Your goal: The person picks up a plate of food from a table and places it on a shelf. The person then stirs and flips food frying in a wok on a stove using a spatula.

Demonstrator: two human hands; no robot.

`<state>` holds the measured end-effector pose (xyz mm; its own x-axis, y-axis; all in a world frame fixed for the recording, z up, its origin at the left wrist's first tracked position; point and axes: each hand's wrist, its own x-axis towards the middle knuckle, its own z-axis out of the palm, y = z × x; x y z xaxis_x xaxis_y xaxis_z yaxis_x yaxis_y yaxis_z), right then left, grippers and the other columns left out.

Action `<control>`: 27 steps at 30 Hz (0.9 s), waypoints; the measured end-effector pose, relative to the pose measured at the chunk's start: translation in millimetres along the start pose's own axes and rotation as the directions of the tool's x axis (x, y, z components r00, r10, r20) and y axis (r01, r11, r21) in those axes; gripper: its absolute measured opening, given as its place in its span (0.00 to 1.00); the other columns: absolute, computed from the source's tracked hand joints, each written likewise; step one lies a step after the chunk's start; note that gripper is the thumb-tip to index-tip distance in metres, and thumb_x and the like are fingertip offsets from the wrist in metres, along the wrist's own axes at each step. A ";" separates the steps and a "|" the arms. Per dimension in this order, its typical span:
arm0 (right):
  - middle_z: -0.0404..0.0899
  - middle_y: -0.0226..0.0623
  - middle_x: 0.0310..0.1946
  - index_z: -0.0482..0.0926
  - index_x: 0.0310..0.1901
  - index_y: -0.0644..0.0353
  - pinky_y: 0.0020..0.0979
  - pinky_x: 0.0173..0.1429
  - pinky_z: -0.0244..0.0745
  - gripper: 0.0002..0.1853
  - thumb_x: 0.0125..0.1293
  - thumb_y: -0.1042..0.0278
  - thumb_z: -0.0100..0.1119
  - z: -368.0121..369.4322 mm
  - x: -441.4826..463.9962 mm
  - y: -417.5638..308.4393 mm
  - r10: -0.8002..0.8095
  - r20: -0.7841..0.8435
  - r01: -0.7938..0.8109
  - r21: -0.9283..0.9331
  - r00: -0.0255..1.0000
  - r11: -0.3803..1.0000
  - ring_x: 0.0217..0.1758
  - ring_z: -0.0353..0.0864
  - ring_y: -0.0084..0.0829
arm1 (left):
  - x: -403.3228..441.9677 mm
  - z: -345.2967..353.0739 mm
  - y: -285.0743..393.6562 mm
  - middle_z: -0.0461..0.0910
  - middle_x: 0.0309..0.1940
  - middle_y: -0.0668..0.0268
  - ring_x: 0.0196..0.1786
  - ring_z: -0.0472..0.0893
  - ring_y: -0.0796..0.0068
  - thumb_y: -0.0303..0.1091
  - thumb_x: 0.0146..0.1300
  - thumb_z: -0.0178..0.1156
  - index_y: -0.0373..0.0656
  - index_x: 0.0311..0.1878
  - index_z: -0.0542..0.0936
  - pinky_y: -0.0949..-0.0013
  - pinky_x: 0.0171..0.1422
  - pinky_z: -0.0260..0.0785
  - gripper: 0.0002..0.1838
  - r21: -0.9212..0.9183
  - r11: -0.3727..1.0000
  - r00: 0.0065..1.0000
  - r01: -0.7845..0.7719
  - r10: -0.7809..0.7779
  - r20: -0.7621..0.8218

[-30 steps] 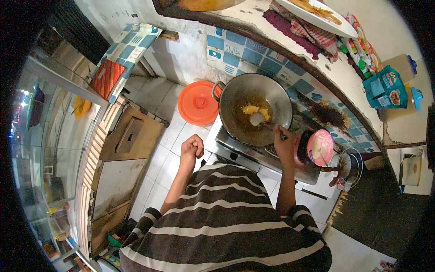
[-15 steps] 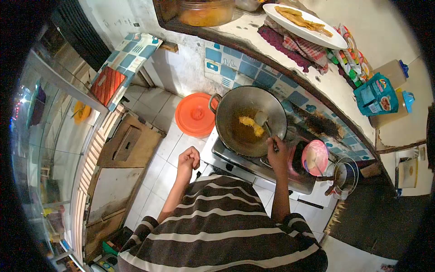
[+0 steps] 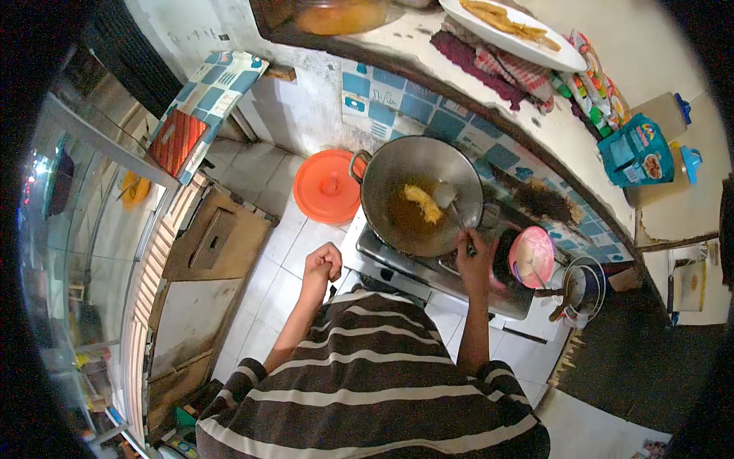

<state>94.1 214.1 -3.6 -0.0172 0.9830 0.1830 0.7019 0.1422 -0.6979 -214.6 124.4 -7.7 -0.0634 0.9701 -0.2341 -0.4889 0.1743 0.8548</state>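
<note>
My right hand [image 3: 472, 260] is closed round the handle of a metal spatula [image 3: 445, 193], whose blade dips into the wok [image 3: 382, 172]. A yellow battered piece of food [image 3: 422, 203] lies in the brown oil [image 3: 404, 218], close beside the blade. The wok rests on a gas stove [image 3: 390, 252]. My left hand [image 3: 323, 264] is curled in a loose fist in front of the stove's left end, apart from the wok, and nothing shows in its fingers.
A round orange lid [image 3: 310, 187] is left of the wok. Right of it are a pink bowl [image 3: 533, 268] with pale batter and a wire-rimmed strainer [image 3: 595, 275]. The shelf above holds a white plate [image 3: 562, 57] of fried food and a teal packet [image 3: 638, 153].
The spatula blade has shifted slightly, and the food has turned and moved a little within the oil. My left hand stays curled in about the same place. The whole view has tilted slightly.
</note>
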 end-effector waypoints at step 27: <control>0.81 0.39 0.35 0.76 0.41 0.59 0.35 0.52 0.71 0.09 0.66 0.63 0.53 48.3 9.2 53.6 -0.028 -0.041 0.034 0.163 0.999 0.986 0.42 0.80 0.36 | -1.2 1.8 4.8 0.59 0.14 0.73 0.17 0.55 0.85 0.14 0.43 0.37 0.38 0.27 0.68 0.78 0.21 0.47 0.11 0.003 1.000 1.000 -0.013 0.013 -0.021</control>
<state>97.1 236.3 -72.8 -0.0076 0.9731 0.2303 0.5752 0.1926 -0.7950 -215.3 124.4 -2.5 -0.0880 0.9685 -0.2327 -0.4856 0.1623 0.8590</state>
